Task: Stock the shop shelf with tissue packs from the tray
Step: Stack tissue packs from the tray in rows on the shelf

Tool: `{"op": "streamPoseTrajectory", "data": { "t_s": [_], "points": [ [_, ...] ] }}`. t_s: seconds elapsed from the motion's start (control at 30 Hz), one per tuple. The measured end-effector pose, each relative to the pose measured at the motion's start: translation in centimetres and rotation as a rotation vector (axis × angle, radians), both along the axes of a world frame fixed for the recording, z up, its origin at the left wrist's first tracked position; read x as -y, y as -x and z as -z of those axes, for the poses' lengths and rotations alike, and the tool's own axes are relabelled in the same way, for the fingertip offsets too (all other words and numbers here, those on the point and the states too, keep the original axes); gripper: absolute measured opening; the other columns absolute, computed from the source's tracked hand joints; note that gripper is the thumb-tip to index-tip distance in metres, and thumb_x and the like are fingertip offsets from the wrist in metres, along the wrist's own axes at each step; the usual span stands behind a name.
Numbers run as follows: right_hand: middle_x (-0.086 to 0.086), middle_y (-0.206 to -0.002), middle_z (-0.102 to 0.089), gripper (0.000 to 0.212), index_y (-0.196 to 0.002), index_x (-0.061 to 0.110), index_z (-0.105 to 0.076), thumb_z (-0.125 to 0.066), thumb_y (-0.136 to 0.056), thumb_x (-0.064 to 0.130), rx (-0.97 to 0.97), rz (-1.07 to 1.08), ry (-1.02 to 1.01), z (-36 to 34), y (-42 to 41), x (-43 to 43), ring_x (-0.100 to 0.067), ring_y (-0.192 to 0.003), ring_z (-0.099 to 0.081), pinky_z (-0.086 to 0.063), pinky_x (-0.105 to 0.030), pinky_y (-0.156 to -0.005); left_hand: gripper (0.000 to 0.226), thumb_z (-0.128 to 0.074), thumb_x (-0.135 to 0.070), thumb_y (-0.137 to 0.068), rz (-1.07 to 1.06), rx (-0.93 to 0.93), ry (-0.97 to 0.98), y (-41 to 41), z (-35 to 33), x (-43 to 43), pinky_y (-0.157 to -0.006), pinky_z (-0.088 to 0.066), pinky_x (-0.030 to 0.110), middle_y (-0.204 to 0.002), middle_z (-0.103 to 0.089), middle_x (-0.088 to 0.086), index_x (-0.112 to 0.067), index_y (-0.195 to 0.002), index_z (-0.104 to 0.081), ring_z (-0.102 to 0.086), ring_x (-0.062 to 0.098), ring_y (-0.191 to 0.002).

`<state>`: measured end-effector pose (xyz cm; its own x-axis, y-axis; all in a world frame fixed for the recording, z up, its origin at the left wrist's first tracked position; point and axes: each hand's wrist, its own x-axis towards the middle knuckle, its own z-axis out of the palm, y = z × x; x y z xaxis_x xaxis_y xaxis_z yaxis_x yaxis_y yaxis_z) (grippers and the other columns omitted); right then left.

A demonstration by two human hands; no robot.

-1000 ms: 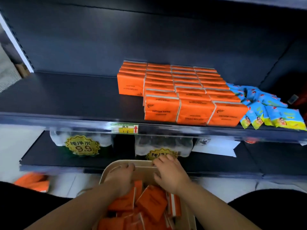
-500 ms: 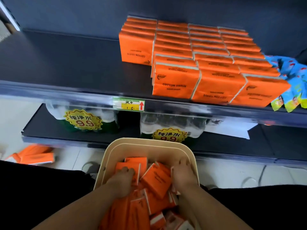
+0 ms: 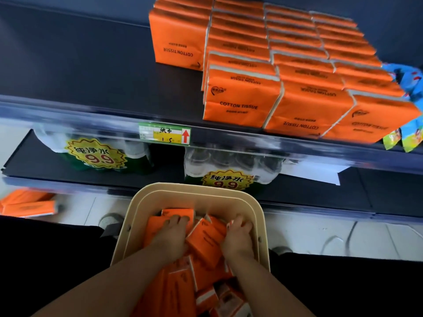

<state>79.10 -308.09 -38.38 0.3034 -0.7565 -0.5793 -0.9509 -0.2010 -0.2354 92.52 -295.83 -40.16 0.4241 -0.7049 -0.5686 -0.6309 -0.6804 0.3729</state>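
Tissue packs [image 3: 206, 239], orange and loose, lie jumbled in the tray [image 3: 258, 211], a beige tub with rounded corners. Both hands are down inside the tray. The left hand [image 3: 169, 239] lies toward the tray's left side, its fingers bent over the far pack [image 3: 176, 212], which stands against the tray's far wall. The right hand [image 3: 238, 239] is against the tray's right wall, fingers curled down among the packs; whether it grips one cannot be told. One tilted pack sits between the two hands.

Beyond and above the tray is the shelf [image 3: 80, 72], dark and bare on the part left of the tray. The stocked packs [image 3: 240, 99] stand upright there in tight rows, above and right of the tray. Blue sachets [image 3: 409, 76] touch those rows on the side farther right. A price tag [image 3: 164, 136] hangs on the shelf edge straight above the tray. Just past the tray's far rim, on a lower shelf, stand wrapped water bottles [image 3: 229, 163]. Floor packs [image 3: 27, 202] lie well left of the tray.
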Motion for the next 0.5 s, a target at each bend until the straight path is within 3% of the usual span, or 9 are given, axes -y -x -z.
{"op": "streamPoseTrajectory", "data": {
  "t_s": [0.17,0.3,0.37,0.43,0.5],
  "points": [
    [-0.016,-0.148,-0.035,0.052,-0.146,0.0,-0.02,-0.038,-0.1,0.017,-0.141,-0.053,-0.024,0.9,0.7,0.1,-0.027,-0.13,-0.049,-0.042,-0.034,-0.102,0.076,-0.068,-0.03,-0.078,-0.128,-0.11,-0.056,2.2,0.7,2.9,-0.108,-0.032,0.034,-0.143,-0.036,0.01,-0.023,-0.144,-0.031,-0.036,0.031,-0.132],
    [-0.017,-0.152,-0.018,0.08,-0.15,0.002,-0.008,-0.056,-0.092,0.028,-0.114,-0.1,-0.138,1.0,1.2,-0.1,-0.032,-0.131,-0.045,-0.04,-0.037,-0.103,0.069,-0.068,-0.028,-0.076,-0.309,-0.141,-0.071,2.6,1.3,3.5,-0.099,-0.043,0.035,-0.133,-0.05,0.01,-0.021,-0.136,-0.035,-0.049,0.03,-0.122],
    [-0.015,-0.15,-0.022,0.085,-0.147,0.005,-0.019,-0.064,-0.083,0.038,-0.023,-0.071,-0.229,1.1,1.3,0.0,-0.032,-0.132,-0.042,-0.037,-0.035,-0.106,0.058,-0.065,-0.034,-0.078,-0.346,-0.119,-0.098,2.4,1.4,3.8,-0.096,-0.043,0.034,-0.129,-0.053,0.012,-0.016,-0.129,-0.041,-0.051,0.031,-0.119],
    [-0.011,-0.146,-0.037,0.081,-0.143,0.009,-0.038,-0.058,-0.076,0.049,0.05,0.033,-0.28,1.4,1.2,0.4,-0.029,-0.129,-0.045,-0.038,-0.035,-0.109,0.055,-0.061,-0.041,-0.08,-0.328,-0.09,-0.137,2.1,1.3,4.2,-0.1,-0.04,0.034,-0.131,-0.051,0.014,-0.013,-0.126,-0.048,-0.049,0.031,-0.121],
    [-0.005,-0.123,-0.062,0.051,-0.117,0.015,-0.063,-0.054,-0.077,0.044,0.113,0.112,-0.306,2.1,1.2,0.9,-0.021,-0.11,-0.06,-0.048,-0.035,-0.099,0.052,-0.059,-0.04,-0.083,-0.269,-0.055,-0.178,1.9,1.0,4.4,-0.107,-0.034,0.033,-0.135,-0.048,0.014,-0.013,-0.126,-0.052,-0.044,0.029,-0.126]
  ]
}}
